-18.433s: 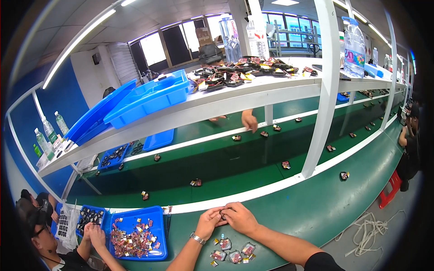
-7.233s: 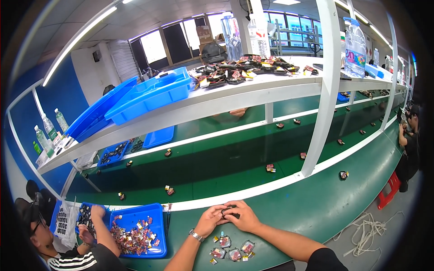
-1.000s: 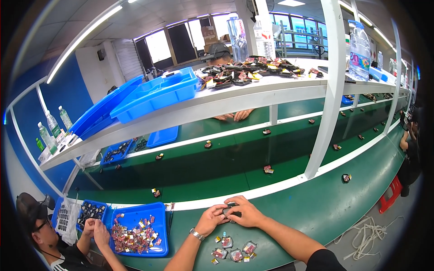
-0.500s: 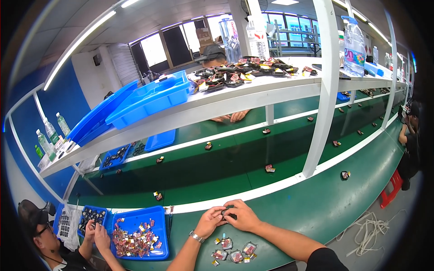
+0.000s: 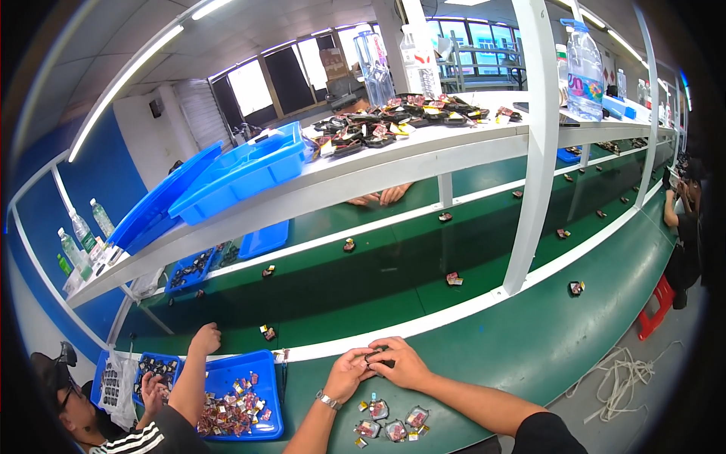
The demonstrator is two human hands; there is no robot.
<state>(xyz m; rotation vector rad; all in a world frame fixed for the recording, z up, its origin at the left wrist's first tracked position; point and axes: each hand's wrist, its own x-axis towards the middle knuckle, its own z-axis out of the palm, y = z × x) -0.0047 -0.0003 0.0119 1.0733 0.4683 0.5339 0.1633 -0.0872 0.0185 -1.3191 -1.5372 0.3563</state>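
Observation:
Above the green bench surface, my left hand (image 5: 347, 377) and my right hand (image 5: 401, 366) meet around a small black housing (image 5: 375, 357). Both sets of fingers are closed on it, and they hide most of its detail. A metal-band watch is on my left wrist. Just below my hands lie several greyish see-through housings (image 5: 395, 430) with reddish circuit boards inside. Small yellow-and-silver pieces (image 5: 361, 443), like tiny batteries, are scattered around them.
At left, a blue tray (image 5: 279, 393) holds a pile of small red boards; a co-worker (image 5: 162, 412) sits beside it. White posts (image 5: 535, 174) and a shelf (image 5: 355, 161) with blue trays and black parts rise ahead. Assemblies (image 5: 454, 279) dot the green belt.
The co-worker at left has stretched an arm forward over the blue tray toward the belt. My hands stay together on the black housing, with fingers slightly shifted. The view has tilted a little.

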